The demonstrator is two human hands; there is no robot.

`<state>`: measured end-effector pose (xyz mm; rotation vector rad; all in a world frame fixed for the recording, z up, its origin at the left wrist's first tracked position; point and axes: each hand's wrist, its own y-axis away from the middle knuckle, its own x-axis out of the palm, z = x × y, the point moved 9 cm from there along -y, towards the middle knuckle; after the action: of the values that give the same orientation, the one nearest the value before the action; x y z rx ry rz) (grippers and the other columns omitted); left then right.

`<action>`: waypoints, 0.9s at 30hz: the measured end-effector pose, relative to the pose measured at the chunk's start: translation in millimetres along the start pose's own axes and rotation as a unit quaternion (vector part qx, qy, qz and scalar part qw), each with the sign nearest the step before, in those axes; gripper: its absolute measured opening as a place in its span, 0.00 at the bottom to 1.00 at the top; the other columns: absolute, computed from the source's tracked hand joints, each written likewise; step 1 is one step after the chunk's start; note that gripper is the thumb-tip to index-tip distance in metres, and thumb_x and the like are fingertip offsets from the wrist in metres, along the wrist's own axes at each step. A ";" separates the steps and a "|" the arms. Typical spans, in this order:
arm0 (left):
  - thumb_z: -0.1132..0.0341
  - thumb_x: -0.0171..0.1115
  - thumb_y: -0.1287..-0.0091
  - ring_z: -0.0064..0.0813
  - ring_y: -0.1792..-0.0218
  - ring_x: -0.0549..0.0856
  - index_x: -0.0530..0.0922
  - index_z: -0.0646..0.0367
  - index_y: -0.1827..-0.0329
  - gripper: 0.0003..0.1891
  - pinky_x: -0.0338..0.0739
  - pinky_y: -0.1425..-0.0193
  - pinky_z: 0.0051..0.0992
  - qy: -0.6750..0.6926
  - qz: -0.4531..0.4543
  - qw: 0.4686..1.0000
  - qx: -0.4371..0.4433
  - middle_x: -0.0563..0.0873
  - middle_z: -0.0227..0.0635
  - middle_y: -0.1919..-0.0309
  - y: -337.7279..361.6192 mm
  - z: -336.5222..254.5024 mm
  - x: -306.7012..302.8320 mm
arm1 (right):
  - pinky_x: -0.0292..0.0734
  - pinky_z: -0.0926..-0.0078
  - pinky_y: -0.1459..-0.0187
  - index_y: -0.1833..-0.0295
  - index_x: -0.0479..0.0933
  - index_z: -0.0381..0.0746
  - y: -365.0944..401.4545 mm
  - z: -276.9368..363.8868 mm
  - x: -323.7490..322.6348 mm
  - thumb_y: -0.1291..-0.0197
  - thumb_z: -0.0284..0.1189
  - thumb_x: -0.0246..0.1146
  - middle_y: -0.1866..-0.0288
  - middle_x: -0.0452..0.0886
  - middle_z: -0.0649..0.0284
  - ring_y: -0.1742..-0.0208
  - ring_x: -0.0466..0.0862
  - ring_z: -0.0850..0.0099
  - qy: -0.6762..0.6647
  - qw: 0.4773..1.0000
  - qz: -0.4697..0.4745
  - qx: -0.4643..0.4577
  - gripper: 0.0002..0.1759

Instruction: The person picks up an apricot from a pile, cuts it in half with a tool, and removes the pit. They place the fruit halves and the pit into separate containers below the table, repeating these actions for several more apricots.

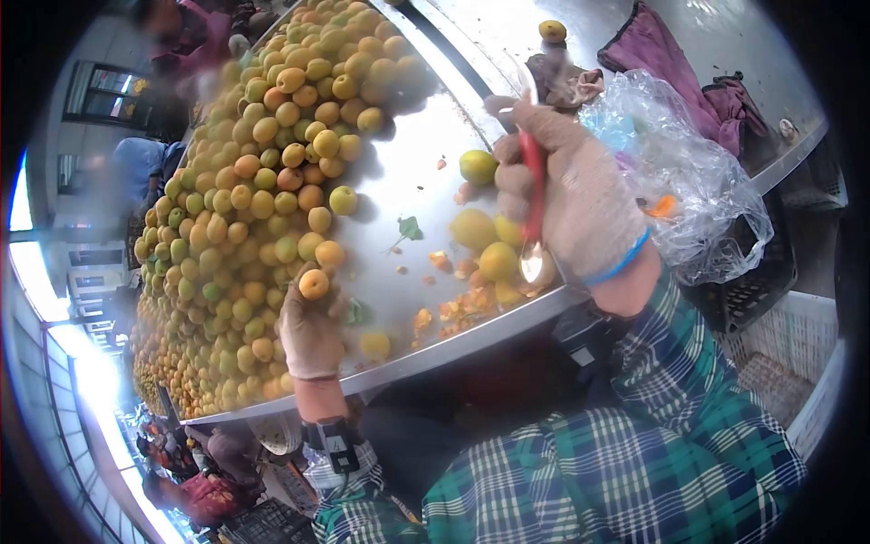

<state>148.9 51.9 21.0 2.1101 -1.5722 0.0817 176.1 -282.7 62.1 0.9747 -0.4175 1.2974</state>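
My left hand (311, 326), in a pale glove, holds a yellow-orange fruit (314, 284) at the near edge of a large heap of similar fruit (263, 199). My right hand (571, 186), also gloved, is closed around a red-handled tool (533, 181) with a shiny metal end pointing down. Below and left of that hand lie several yellow fruits (498, 261) and a greenish one (478, 167). Small orange pieces of fruit (467, 308) are scattered by the table's front edge. A green leaf (410, 228) lies on the metal surface between my hands.
The metal table (408, 365) has a raised front rim. At the right are a clear plastic bag (698, 181), purple cloth (662, 63) and a white crate (793, 349). A single fruit (552, 32) lies at the far side. Other people (213, 494) are at the left.
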 end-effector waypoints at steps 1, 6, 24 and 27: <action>0.61 0.44 0.23 0.22 0.64 0.79 0.73 0.64 0.40 0.18 0.72 0.67 0.16 0.001 0.000 1.000 0.002 0.82 0.45 0.49 3.5 2.0 0.4 | 0.71 0.80 0.72 0.40 0.72 0.35 4.3 -2.8 6.6 0.29 0.36 0.56 0.69 0.72 0.68 0.75 0.71 0.80 0.001 1.000 0.002 -0.001 0.19; 0.55 0.46 0.23 0.17 0.70 0.70 0.71 0.64 0.37 0.22 0.67 0.75 0.12 0.170 0.122 0.975 -0.076 0.80 0.41 0.47 34.6 24.8 46.8 | 0.77 0.83 0.68 0.43 0.75 0.38 33.1 -37.9 48.4 0.30 0.40 0.57 0.68 0.77 0.66 0.69 0.79 0.81 0.249 0.964 0.070 0.062 0.19; 0.37 0.58 0.34 0.21 0.66 0.84 0.77 0.54 0.52 0.28 0.78 0.71 0.18 0.078 0.000 0.995 -0.060 0.84 0.29 0.62 65.8 51.8 23.5 | 0.77 0.50 0.59 0.29 0.58 0.41 89.6 -138.2 81.1 0.39 0.30 0.55 0.61 0.81 0.43 0.61 0.83 0.45 0.620 0.733 0.163 -0.230 0.32; 0.40 0.58 0.32 0.22 0.64 0.85 0.76 0.54 0.49 0.25 0.82 0.67 0.19 0.095 -0.002 0.993 -0.068 0.83 0.29 0.61 70.9 45.5 26.5 | 0.76 0.47 0.60 0.28 0.56 0.42 84.5 -147.7 83.0 0.38 0.33 0.55 0.66 0.81 0.45 0.62 0.82 0.44 0.631 0.731 0.159 -0.206 0.33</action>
<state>81.9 -5.3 15.6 1.9393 -1.4207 0.1638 82.9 -118.2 72.4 -0.4963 0.2319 1.7627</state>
